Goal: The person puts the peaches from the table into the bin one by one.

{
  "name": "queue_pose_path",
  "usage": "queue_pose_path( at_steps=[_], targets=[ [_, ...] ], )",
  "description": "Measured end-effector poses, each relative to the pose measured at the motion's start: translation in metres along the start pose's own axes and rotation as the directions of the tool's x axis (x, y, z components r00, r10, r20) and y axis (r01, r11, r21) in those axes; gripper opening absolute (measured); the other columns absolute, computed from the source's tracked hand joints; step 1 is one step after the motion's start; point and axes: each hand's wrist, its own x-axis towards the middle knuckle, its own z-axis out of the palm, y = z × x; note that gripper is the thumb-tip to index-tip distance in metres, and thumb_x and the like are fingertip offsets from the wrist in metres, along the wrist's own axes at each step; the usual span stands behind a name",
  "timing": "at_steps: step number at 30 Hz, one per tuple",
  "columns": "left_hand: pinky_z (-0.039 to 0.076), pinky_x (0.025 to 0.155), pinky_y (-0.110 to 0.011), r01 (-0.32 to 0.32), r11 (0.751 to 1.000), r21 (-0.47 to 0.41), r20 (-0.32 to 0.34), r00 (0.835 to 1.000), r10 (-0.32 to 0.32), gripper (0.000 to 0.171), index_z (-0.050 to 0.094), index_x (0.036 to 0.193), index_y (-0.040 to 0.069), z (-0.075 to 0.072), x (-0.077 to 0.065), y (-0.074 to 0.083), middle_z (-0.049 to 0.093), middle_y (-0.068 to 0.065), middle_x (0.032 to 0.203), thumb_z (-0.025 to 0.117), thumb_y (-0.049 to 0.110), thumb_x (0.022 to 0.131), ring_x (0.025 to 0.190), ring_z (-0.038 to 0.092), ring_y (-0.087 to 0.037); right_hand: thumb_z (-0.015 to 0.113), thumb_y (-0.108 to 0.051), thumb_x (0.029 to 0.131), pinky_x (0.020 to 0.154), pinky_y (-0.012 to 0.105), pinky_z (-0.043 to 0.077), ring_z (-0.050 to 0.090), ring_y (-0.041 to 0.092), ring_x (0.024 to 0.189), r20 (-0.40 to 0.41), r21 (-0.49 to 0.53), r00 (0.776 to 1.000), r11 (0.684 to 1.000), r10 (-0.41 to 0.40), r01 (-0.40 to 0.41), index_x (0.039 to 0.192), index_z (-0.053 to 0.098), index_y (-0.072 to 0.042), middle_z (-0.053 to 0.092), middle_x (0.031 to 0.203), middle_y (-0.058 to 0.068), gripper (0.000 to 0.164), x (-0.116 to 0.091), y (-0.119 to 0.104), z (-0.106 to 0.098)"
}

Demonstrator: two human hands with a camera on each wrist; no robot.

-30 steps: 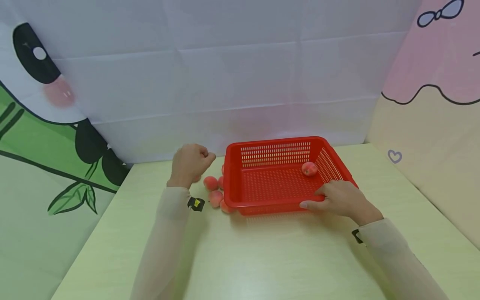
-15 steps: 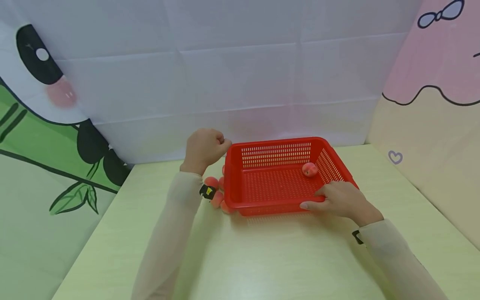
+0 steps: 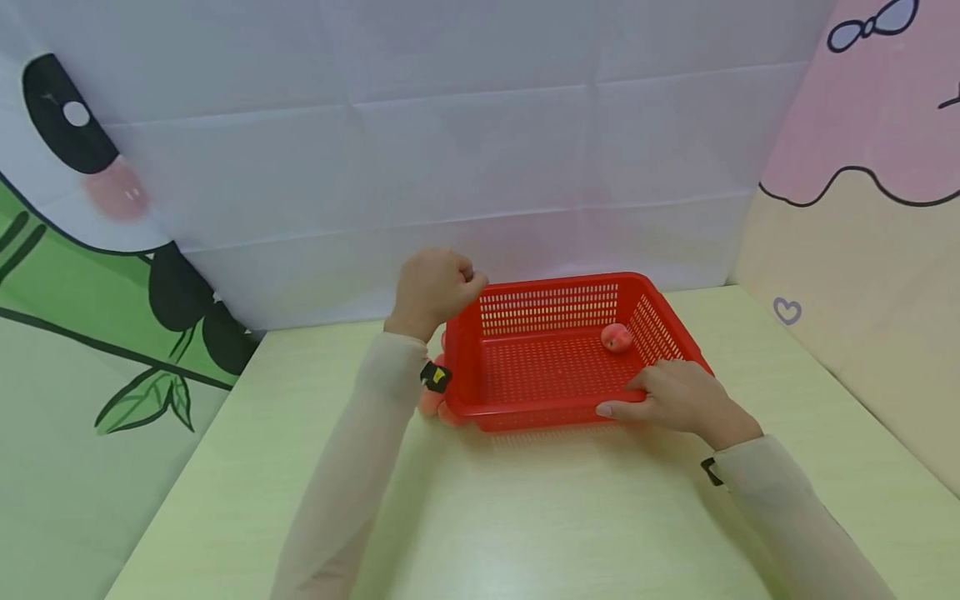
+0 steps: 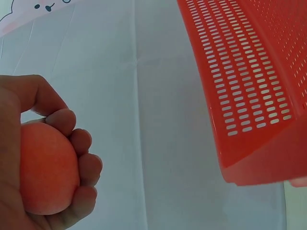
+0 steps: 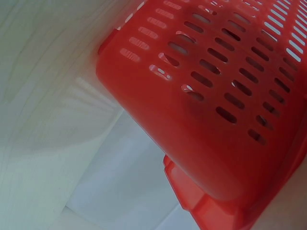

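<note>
In the left wrist view a peach [image 4: 48,167] sits in my left hand [image 3: 435,292], with the fingers curled around it; the head view hides that fruit behind the hand. That hand is raised beside the back left corner of a red plastic basket [image 3: 540,414]. My right hand [image 3: 678,400] grips the basket's rim at the front right corner, thumb outside along the front. Inside the basket, toward the right, lies one peach [image 3: 617,337]. Several more peaches [image 3: 431,402] rest on the table against the basket's left side, partly covered by my left wrist.
The pale wooden table [image 3: 525,517] extends in front of the basket. Behind it hangs a white cloth backdrop [image 3: 465,150], with printed cartoon panels at both sides. A strap with a small black and yellow piece [image 3: 436,377] is on my left wrist.
My left hand has moved right and up, from beside the loose peaches to the basket's back left corner. The right hand and the basket have stayed in place.
</note>
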Motion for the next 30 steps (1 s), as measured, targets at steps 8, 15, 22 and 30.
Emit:
queue_pose_path(
  at_steps=[8, 15, 22, 30],
  targets=[
    [0.018, 0.045, -0.025, -0.044, 0.999, 0.011, 0.029, 0.999, 0.044, 0.039, 0.033, 0.049, 0.017, 0.008, 0.009, 0.01, 0.024, 0.006, 0.049, 0.048, 0.025, 0.083, 0.049, 0.024, -0.01, 0.042, -0.086, 0.073, 0.049, 0.026, 0.02, 0.022, 0.005, 0.05, -0.002, -0.009, 1.0, 1.0, -0.005, 0.005, 0.052, 0.039, -0.024, 0.022, 0.05, -0.011, 0.065, 0.0, 0.0, 0.0],
    [0.017, 0.046, -0.024, -0.063, 0.998, -0.025, 0.083, 0.994, 0.065, 0.038, 0.032, 0.05, 0.017, 0.016, 0.016, 0.02, 0.023, 0.006, 0.05, 0.049, 0.024, 0.083, 0.05, 0.022, -0.009, 0.042, -0.086, 0.073, 0.048, 0.026, 0.018, 0.02, 0.005, 0.051, 0.009, 0.003, 1.0, 1.0, 0.002, -0.002, 0.052, 0.038, -0.024, 0.022, 0.05, -0.011, 0.065, 0.0, 0.001, -0.001],
    [0.019, 0.047, -0.025, -0.074, 0.997, -0.037, 0.108, 0.991, 0.078, 0.04, 0.034, 0.05, 0.017, 0.029, 0.024, 0.028, 0.024, 0.006, 0.051, 0.052, 0.027, 0.085, 0.051, 0.023, -0.009, 0.042, -0.085, 0.073, 0.048, 0.026, 0.019, 0.021, 0.005, 0.05, 0.0, -0.003, 1.0, 1.0, -0.002, 0.002, 0.052, 0.039, -0.024, 0.022, 0.05, -0.011, 0.065, 0.0, 0.002, -0.001],
    [0.02, 0.048, -0.025, -0.073, 0.994, -0.087, 0.184, 0.979, 0.088, 0.039, 0.033, 0.051, 0.017, 0.042, 0.031, 0.036, 0.022, 0.005, 0.051, 0.051, 0.024, 0.085, 0.05, 0.019, -0.009, 0.042, -0.085, 0.073, 0.049, 0.026, 0.021, 0.025, 0.005, 0.05, 0.003, -0.004, 1.0, 1.0, -0.006, 0.006, 0.052, 0.043, -0.024, 0.024, 0.049, -0.011, 0.064, 0.001, 0.001, 0.001]
  ],
)
